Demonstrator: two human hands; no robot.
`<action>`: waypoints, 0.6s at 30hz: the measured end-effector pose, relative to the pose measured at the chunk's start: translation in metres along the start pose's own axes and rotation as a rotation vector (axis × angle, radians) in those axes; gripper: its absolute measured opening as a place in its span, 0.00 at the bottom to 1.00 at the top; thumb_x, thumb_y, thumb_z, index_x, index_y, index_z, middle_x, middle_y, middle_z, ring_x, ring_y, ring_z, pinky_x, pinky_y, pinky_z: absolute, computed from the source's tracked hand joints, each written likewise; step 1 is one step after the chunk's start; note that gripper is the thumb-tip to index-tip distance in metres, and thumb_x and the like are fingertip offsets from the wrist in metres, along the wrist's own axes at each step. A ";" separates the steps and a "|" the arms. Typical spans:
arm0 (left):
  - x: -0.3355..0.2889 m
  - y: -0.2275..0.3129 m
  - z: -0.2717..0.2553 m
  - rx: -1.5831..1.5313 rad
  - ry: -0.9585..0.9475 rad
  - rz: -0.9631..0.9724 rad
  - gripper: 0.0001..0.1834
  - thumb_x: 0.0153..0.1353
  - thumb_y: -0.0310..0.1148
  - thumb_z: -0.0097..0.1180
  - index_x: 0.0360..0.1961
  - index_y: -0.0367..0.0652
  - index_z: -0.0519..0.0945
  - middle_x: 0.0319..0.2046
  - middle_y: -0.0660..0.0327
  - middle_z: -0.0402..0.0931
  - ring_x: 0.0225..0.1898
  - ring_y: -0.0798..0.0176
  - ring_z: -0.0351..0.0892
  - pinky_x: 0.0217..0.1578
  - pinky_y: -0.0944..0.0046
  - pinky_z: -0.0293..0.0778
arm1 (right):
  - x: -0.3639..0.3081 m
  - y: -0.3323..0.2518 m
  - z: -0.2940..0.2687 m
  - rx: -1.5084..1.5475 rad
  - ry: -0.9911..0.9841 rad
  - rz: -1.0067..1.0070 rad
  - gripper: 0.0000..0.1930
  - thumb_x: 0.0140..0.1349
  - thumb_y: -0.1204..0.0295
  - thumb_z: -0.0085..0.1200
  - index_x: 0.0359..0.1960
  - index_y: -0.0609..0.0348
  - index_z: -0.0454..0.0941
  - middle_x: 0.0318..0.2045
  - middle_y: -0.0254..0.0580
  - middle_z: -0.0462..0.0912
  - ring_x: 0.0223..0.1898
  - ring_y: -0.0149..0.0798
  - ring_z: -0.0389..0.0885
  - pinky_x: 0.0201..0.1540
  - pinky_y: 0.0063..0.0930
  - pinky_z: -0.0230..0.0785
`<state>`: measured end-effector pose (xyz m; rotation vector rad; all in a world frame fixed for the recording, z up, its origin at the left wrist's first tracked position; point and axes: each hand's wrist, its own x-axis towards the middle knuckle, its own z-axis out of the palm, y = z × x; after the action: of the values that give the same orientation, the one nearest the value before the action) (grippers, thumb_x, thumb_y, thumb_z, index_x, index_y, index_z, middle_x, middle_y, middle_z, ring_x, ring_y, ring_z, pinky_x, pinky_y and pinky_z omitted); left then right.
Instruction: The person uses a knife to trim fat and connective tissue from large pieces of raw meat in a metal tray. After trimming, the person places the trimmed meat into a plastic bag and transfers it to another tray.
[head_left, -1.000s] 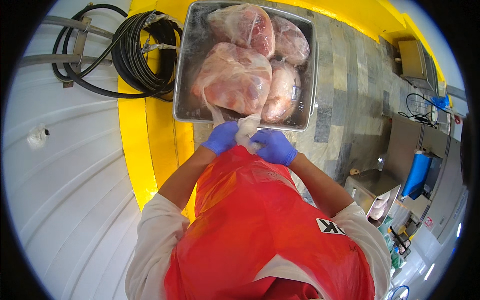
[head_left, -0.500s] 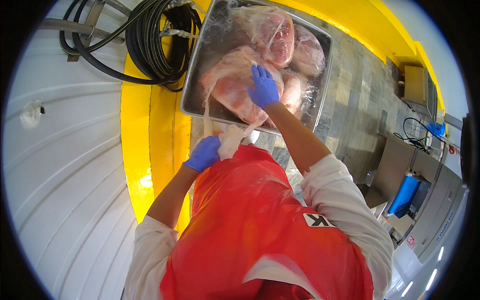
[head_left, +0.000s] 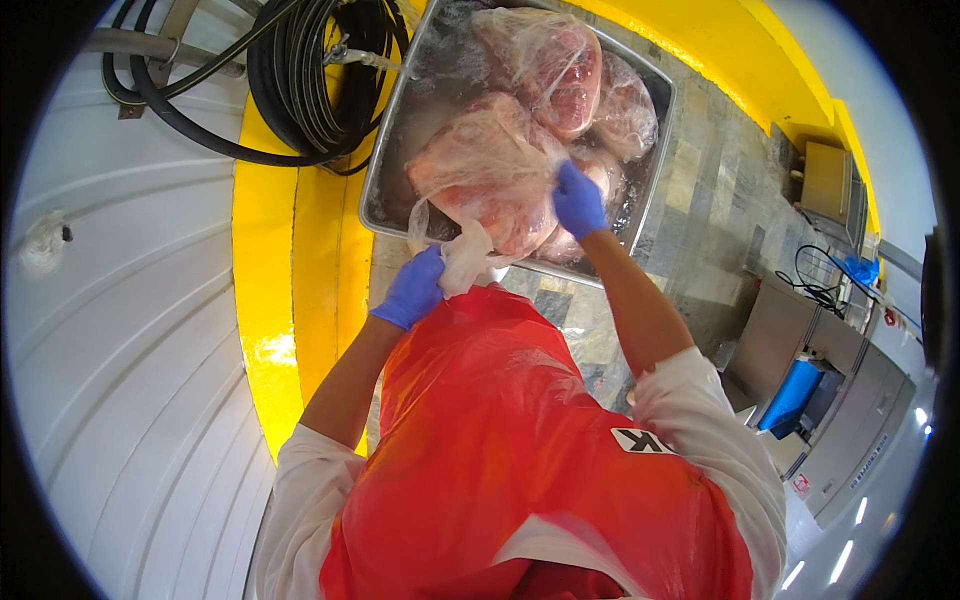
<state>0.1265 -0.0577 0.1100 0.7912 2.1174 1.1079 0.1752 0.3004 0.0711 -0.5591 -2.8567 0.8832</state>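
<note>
Several large cuts of raw meat in clear plastic lie in water in a metal tub (head_left: 650, 200). The nearest is a big pale-pink cut of meat (head_left: 490, 190), its clear plastic film (head_left: 466, 258) hanging loose over the tub's near rim. My left hand (head_left: 412, 288), in a blue glove, is closed on that bunched film just outside the rim. At the right side of the same cut, my blue-gloved right hand (head_left: 580, 202) is closed, pinching film pulled up off the meat. Its fingertips are partly hidden. Behind lies another wrapped cut of meat (head_left: 570, 85).
A coiled black hose (head_left: 300, 90) hangs left of the tub, beside a yellow ledge (head_left: 265, 300) and a white ribbed wall (head_left: 130, 370). Tiled floor (head_left: 720, 190) runs along the right, with metal equipment (head_left: 780, 330) and a loose black cable (head_left: 815, 290) farther off.
My right hand has gone from flat and spread on the meat to closed on the film, moving right and slightly nearer. My left hand keeps its hold, slightly higher.
</note>
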 end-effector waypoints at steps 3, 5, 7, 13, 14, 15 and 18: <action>0.000 -0.019 0.003 0.018 -0.031 0.077 0.15 0.65 0.32 0.53 0.51 0.38 0.78 0.44 0.41 0.81 0.47 0.35 0.81 0.45 0.46 0.77 | -0.041 0.071 -0.064 -0.146 0.114 0.407 0.08 0.55 0.70 0.58 0.35 0.58 0.75 0.28 0.55 0.82 0.32 0.61 0.82 0.36 0.50 0.73; -0.004 -0.029 0.002 0.043 -0.101 0.002 0.15 0.64 0.32 0.54 0.50 0.38 0.79 0.45 0.41 0.81 0.47 0.35 0.81 0.45 0.47 0.76 | -0.069 0.110 -0.085 -0.162 0.091 0.560 0.11 0.53 0.66 0.64 0.33 0.58 0.79 0.29 0.54 0.84 0.34 0.60 0.85 0.37 0.50 0.75; -0.007 -0.036 0.003 0.045 -0.167 -0.080 0.15 0.62 0.32 0.55 0.48 0.38 0.79 0.45 0.42 0.81 0.48 0.36 0.80 0.46 0.48 0.76 | -0.086 0.136 -0.090 -0.278 -0.087 0.672 0.13 0.53 0.65 0.65 0.36 0.57 0.81 0.32 0.55 0.85 0.38 0.59 0.86 0.41 0.49 0.77; -0.019 -0.054 0.020 0.073 -0.125 0.011 0.15 0.59 0.34 0.58 0.45 0.38 0.81 0.43 0.43 0.82 0.48 0.37 0.80 0.46 0.48 0.75 | -0.034 0.100 -0.048 -0.596 -0.557 0.539 0.23 0.54 0.63 0.67 0.52 0.54 0.83 0.49 0.59 0.85 0.52 0.60 0.84 0.58 0.47 0.76; -0.019 -0.056 0.025 0.069 -0.113 0.023 0.15 0.59 0.35 0.58 0.44 0.38 0.81 0.42 0.43 0.82 0.47 0.38 0.81 0.45 0.48 0.75 | -0.012 0.079 -0.040 -0.518 -0.381 0.366 0.24 0.54 0.63 0.67 0.54 0.53 0.82 0.52 0.58 0.84 0.55 0.60 0.82 0.60 0.48 0.74; -0.020 -0.058 0.027 0.059 -0.135 0.019 0.15 0.60 0.36 0.58 0.44 0.38 0.81 0.42 0.42 0.82 0.46 0.38 0.81 0.45 0.48 0.75 | 0.003 0.055 -0.033 -0.185 -0.240 0.147 0.35 0.59 0.66 0.61 0.69 0.55 0.67 0.61 0.59 0.77 0.62 0.60 0.76 0.64 0.47 0.71; -0.021 -0.054 0.028 0.082 -0.228 -0.047 0.16 0.60 0.39 0.58 0.43 0.39 0.81 0.40 0.42 0.82 0.45 0.37 0.81 0.43 0.46 0.75 | 0.064 -0.032 0.004 -0.219 -0.331 -0.028 0.20 0.61 0.65 0.57 0.55 0.52 0.77 0.49 0.57 0.84 0.51 0.62 0.82 0.55 0.51 0.75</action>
<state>0.1488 -0.0846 0.0556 0.8587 1.9883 0.8676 0.1053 0.2976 0.0855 -0.4243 -3.2797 0.7213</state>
